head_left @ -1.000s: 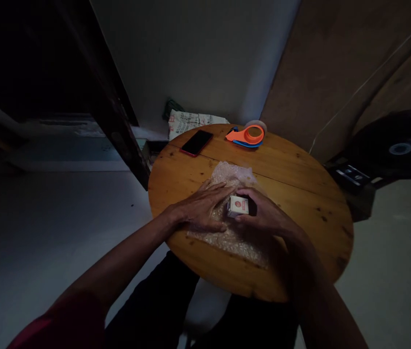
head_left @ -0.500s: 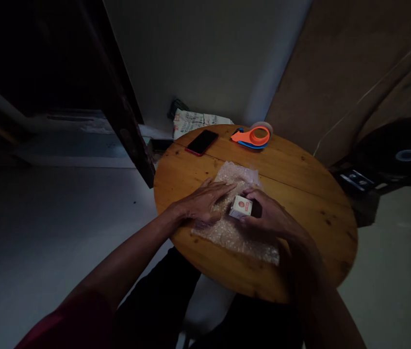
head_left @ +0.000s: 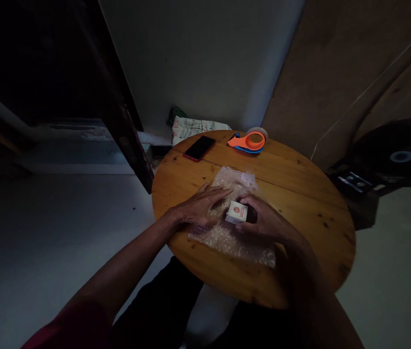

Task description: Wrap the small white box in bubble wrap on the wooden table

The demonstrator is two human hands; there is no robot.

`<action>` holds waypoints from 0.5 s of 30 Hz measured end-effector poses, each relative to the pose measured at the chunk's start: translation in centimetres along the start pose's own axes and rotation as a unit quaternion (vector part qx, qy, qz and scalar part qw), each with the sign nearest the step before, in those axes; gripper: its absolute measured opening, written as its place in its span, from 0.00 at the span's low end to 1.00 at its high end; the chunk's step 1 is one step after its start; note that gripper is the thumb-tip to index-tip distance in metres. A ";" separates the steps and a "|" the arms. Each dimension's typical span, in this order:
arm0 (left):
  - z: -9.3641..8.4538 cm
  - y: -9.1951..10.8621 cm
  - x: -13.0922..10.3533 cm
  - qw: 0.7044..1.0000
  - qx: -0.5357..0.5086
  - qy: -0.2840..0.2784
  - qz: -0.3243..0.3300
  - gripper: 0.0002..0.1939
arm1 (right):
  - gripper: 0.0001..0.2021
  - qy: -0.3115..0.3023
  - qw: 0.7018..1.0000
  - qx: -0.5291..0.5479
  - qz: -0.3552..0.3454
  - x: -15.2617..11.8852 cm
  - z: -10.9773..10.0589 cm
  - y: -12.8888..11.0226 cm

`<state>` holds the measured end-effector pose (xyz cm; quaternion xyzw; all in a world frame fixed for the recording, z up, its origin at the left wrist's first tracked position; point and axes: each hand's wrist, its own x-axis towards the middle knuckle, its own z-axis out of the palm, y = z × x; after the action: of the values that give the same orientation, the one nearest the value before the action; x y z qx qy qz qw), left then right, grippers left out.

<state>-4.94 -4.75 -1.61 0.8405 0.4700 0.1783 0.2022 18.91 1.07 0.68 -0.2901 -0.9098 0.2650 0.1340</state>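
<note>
A sheet of bubble wrap (head_left: 239, 245) lies flat on the round wooden table (head_left: 310, 194). On the wrap sits a small white box (head_left: 237, 213) with a red print on its top. My right hand (head_left: 265, 219) grips this box from the right, thumb at the near side and fingers at the far side. Spread over the left part of the wrap, my left hand (head_left: 203, 206) has its fingers stretched out and holds nothing; it is a little to the left of the box.
Towards the far edge lie a phone (head_left: 199, 148) and an orange and blue tape dispenser (head_left: 248, 141) with a roll of tape. Behind the table is a printed sack (head_left: 194, 127). A dark fan (head_left: 402, 156) stands to the right.
The whole view has shifted slightly, so the table sits a little lower and further left. Both hands keep nearly the same pose, the right still on the box.
</note>
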 end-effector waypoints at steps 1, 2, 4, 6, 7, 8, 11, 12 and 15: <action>0.0 0.0 0.0 1.000 0.000 -0.002 0.000 0.47 | 0.24 0.003 1.000 -0.001 0.003 0.0 0.1 0.0; -0.1 0.1 0.0 1.000 -0.001 -0.003 0.001 0.47 | 0.24 0.002 1.000 -0.002 0.008 -0.1 0.1 0.0; -0.1 0.1 0.1 1.000 -0.001 -0.005 0.005 0.48 | 0.26 -0.002 1.000 0.001 0.018 -0.1 0.2 0.0; -0.1 0.0 0.1 1.000 0.000 -0.007 0.009 0.48 | 0.28 -0.012 1.000 0.007 0.021 -0.2 0.1 0.0; 0.0 0.0 0.1 1.000 0.001 -0.008 0.008 0.48 | 0.29 -0.016 1.000 0.011 0.021 -0.3 0.1 0.1; 0.0 -0.1 0.1 1.000 0.003 -0.009 0.006 0.48 | 0.29 -0.020 0.999 0.015 0.021 -0.3 -0.1 0.1; 0.1 -0.1 0.1 1.000 0.011 -0.011 -0.003 0.46 | 0.25 -0.024 0.999 0.024 0.021 -0.5 -0.4 -0.1; 0.1 -0.1 0.1 1.000 0.013 -0.011 -0.004 0.45 | 0.23 -0.025 0.999 0.027 0.022 -0.5 -0.5 -0.1; 0.0 0.0 0.2 1.000 0.012 -0.014 -0.003 0.45 | 0.19 -0.026 0.999 0.031 0.026 -0.4 -0.7 -0.3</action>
<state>-4.85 -4.61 -1.54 0.8437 0.4721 0.1602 0.1988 19.33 0.85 1.37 -0.3022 -0.8964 0.3040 0.1123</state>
